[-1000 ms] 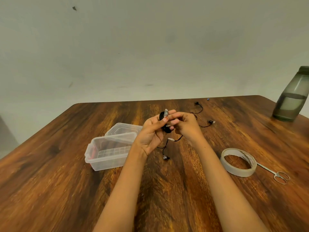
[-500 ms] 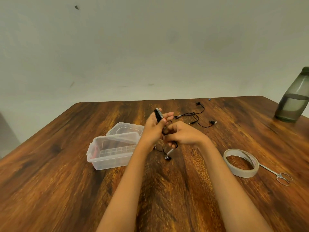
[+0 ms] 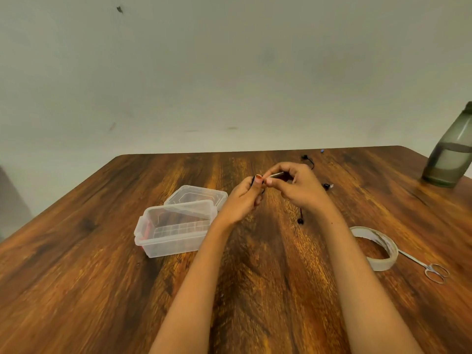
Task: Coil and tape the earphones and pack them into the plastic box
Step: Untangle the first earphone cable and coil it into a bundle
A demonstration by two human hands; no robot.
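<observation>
Both hands meet above the middle of the wooden table (image 3: pixel 102 290). My left hand (image 3: pixel 242 198) grips a coil of black earphone cable, mostly hidden in its fingers. My right hand (image 3: pixel 298 187) pinches a strip of clear tape (image 3: pixel 277 174) next to the coil. A loose black earbud (image 3: pixel 300 221) dangles below my right wrist. Other black earphones (image 3: pixel 327 186) lie on the table behind my right hand. The clear plastic box (image 3: pixel 176 228) stands open to the left of my left arm, its lid (image 3: pixel 196 198) lying behind it.
A roll of clear tape (image 3: pixel 383 261) lies right of my right forearm, with small scissors (image 3: pixel 431 270) beside it. A grey water bottle (image 3: pixel 452 154) stands at the far right corner. A tiny blue piece (image 3: pixel 322 151) sits near the far table edge.
My right hand has risen from below the coil to level with my left hand's fingertips, now pinching the tape strip. The dangling earbud has swung to the right.
</observation>
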